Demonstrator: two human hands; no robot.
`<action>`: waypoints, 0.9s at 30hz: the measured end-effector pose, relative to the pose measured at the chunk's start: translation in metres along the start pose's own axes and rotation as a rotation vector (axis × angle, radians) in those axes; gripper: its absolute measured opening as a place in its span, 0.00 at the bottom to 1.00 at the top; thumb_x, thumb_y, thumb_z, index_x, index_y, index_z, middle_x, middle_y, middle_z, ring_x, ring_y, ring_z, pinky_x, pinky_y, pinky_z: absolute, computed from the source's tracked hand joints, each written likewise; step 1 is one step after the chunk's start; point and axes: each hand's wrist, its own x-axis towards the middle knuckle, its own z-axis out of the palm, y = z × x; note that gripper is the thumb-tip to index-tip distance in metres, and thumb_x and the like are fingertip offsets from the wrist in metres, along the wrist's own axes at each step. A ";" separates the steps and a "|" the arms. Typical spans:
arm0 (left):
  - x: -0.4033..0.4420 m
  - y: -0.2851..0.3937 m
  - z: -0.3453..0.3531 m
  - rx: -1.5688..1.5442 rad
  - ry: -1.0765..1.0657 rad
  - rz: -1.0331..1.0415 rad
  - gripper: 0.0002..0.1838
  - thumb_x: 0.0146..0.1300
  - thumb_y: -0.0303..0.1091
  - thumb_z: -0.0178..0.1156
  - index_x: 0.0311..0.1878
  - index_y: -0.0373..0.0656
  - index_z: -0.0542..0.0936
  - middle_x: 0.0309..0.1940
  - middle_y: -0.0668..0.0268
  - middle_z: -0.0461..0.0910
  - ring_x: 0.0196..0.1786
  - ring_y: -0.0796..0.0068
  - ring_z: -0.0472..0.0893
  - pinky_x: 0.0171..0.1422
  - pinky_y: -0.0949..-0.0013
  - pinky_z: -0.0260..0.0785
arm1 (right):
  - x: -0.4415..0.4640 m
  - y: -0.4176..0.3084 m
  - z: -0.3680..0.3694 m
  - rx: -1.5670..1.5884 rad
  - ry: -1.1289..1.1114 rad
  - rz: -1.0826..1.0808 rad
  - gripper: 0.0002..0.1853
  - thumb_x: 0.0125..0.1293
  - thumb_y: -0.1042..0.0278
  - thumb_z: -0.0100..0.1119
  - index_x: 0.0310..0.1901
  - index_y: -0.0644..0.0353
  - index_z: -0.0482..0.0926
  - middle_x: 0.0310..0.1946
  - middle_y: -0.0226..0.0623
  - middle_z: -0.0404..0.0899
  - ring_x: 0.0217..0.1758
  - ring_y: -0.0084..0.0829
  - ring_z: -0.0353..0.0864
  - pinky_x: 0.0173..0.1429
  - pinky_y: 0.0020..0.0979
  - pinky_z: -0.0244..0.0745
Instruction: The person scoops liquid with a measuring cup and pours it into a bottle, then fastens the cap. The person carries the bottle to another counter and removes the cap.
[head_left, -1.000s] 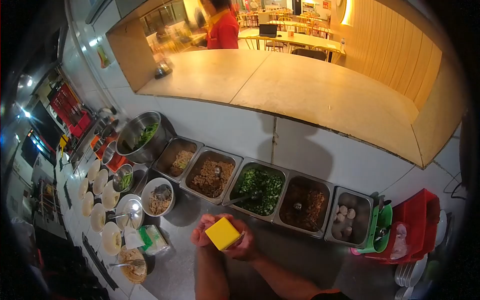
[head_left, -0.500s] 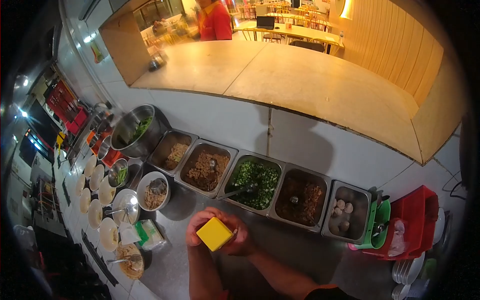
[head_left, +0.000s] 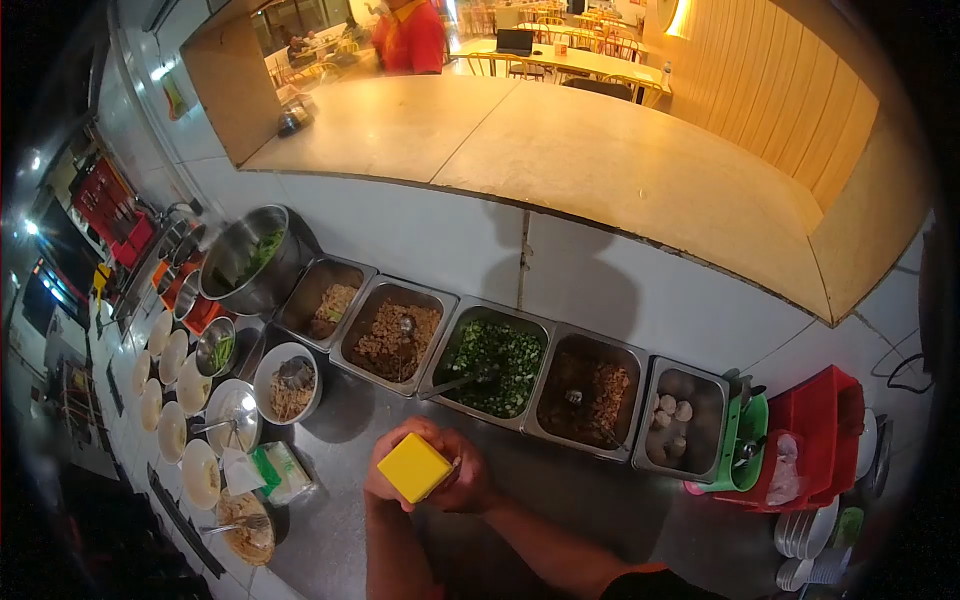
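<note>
Both my hands are closed around a yellow box with a square top face (head_left: 414, 467), held above the steel worktop (head_left: 345, 520). My left hand (head_left: 380, 486) wraps its left side, and my right hand (head_left: 472, 474) grips it from the right. The underside of the box is hidden by the fingers. Just beyond the hands stand steel pans: one of minced meat (head_left: 392, 345), one of chopped green onions (head_left: 497, 367), and one of dark sauce with meat pieces (head_left: 585, 390). A pan with several meatballs (head_left: 672, 412) lies farther right.
At left are several pale bowls (head_left: 200, 474), a white tub of shredded meat (head_left: 290, 385), a plastic packet (head_left: 285, 472) and a big pot of greens (head_left: 250, 262). Red bins (head_left: 815, 440) stand right. A person in red (head_left: 410, 38) is beyond the serving ledge (head_left: 560, 150).
My view has swung slightly, so the counter things appear a little farther left. The yellow box stays in both hands, turned slightly. The person beyond the ledge has an arm raised.
</note>
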 end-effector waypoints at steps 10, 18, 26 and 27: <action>-0.008 0.009 0.002 0.006 0.072 -0.115 0.51 0.28 0.63 0.83 0.53 0.36 0.78 0.46 0.59 0.78 0.51 0.64 0.77 0.56 0.63 0.68 | 0.000 0.009 0.006 0.070 -0.031 0.009 0.33 0.52 0.58 0.78 0.57 0.60 0.72 0.47 0.40 0.77 0.50 0.37 0.79 0.54 0.37 0.75; -0.005 0.011 0.000 0.257 0.055 -0.035 0.49 0.32 0.63 0.82 0.50 0.34 0.77 0.43 0.57 0.77 0.48 0.63 0.77 0.52 0.62 0.70 | -0.006 0.008 0.007 0.123 -0.007 0.096 0.36 0.53 0.60 0.78 0.60 0.65 0.70 0.52 0.45 0.79 0.53 0.39 0.82 0.57 0.36 0.77; -0.006 0.000 0.001 0.197 0.140 -0.005 0.48 0.32 0.63 0.82 0.49 0.33 0.78 0.43 0.58 0.77 0.46 0.63 0.77 0.52 0.62 0.70 | -0.003 0.002 0.008 0.071 0.028 0.047 0.36 0.57 0.54 0.74 0.60 0.66 0.70 0.48 0.48 0.81 0.50 0.42 0.84 0.54 0.36 0.79; -0.009 0.001 0.003 0.211 0.134 0.003 0.48 0.32 0.63 0.82 0.49 0.33 0.78 0.43 0.58 0.77 0.46 0.63 0.77 0.51 0.62 0.70 | -0.006 -0.002 0.011 0.126 0.058 0.061 0.36 0.58 0.53 0.74 0.60 0.66 0.70 0.46 0.48 0.82 0.49 0.42 0.85 0.53 0.36 0.79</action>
